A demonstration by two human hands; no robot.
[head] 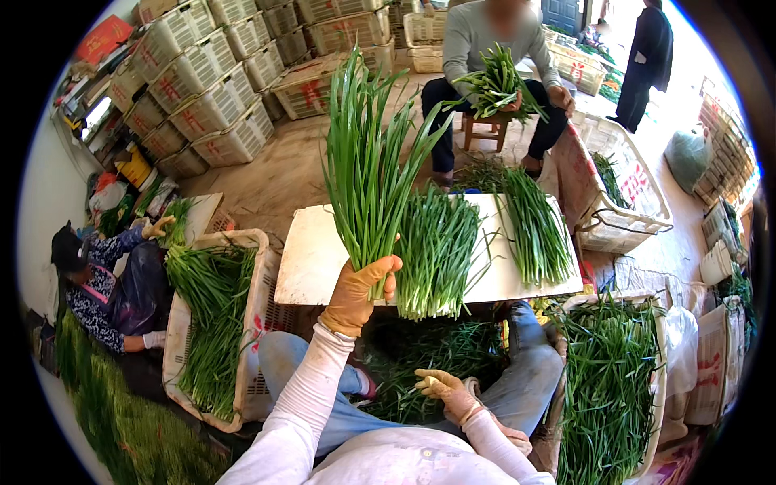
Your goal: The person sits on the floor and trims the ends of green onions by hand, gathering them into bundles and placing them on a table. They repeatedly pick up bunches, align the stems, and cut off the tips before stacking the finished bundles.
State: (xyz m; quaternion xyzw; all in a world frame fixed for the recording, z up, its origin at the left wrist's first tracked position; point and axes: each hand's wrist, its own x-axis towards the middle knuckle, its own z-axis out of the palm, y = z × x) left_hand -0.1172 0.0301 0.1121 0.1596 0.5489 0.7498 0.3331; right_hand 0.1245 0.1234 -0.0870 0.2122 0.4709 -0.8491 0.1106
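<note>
My left hand (357, 294), in an orange rubber glove, is closed around the base of a bunch of garlic chives (370, 163). The bunch stands upright above a white board (306, 254), its leaf tips up. My right hand (445, 391), gloved too, hovers over my lap with its fingers partly spread, and I see nothing in it. On the board, right of my left hand, lies a thick pile of chives (436, 248) with pale stem ends towards me. Another bunch of chives (536, 233) rests at the board's right end.
Plastic crates of greens stand at my left (257, 291) and right (609, 376). Loose leaves (430, 364) cover the floor between my legs. Across the board a seated person (503, 60) holds greens; another person (109, 279) works at far left. Stacked crates (206, 91) rise behind.
</note>
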